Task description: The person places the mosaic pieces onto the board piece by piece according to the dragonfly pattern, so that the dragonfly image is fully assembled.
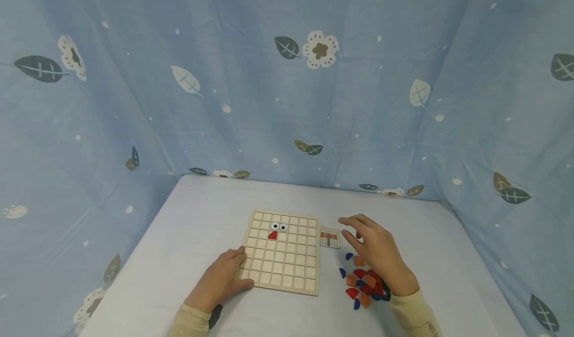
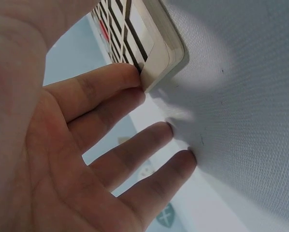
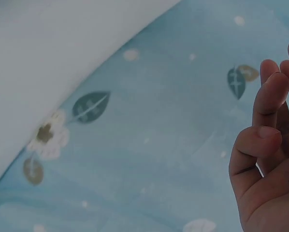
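One board: two eye tiles, one red piece. Left hand: spread, touching board. Right hand: spread, near one card.

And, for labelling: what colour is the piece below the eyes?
That piece is red, clearest in head view.

Head camera looks forward-down from above; close wrist cameras both catch the blue curtain.

The left wrist view crops the board; finer details on the card blur.
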A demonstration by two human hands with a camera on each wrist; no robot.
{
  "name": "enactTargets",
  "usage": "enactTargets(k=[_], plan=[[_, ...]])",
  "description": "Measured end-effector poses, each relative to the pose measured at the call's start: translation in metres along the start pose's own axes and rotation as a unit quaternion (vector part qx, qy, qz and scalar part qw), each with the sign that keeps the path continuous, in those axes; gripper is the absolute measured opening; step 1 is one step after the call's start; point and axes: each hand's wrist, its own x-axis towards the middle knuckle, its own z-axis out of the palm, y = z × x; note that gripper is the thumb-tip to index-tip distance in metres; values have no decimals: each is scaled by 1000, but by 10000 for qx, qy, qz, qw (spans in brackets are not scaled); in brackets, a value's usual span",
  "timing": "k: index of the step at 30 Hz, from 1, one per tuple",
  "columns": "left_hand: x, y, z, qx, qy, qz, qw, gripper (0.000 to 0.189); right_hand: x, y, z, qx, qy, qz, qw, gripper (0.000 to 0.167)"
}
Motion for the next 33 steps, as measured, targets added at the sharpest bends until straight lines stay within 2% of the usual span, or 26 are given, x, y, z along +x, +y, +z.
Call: enactTargets(k=[4, 9, 12, 15, 19, 24, 33], plan=[[0, 0, 1, 23, -41, -61, 10000, 74, -17, 15, -8, -147, -123, 263, 9995, 37], [-1, -1, 3, 11, -85, -106, 9999, 74, -44, 30, -11, -317, -714, 996, 9920, 35], [-1, -1, 3, 2, -93, -113, 9999, 75, -58, 39, -11, -359, -1186, 1593, 9794, 34], [-1, -1, 3, 46, -55, -84, 9999, 74, -69, 50, -11, -336, -1679, 2176, 9609, 31], [-2, -1, 3, 138, 37, -3, 9999, 72, -81, 63, -11, -259, -2217, 2744, 9353, 33], [-2, -1, 2, 170, 88, 17, 9998, 72, -90, 73, -7, -198, -2552, 3008, 9187, 36], [-3, 0, 1, 192, 103, 72, 9997, 73, -92, 78, 1, -30, -2676, 3155, 9104, 26]])
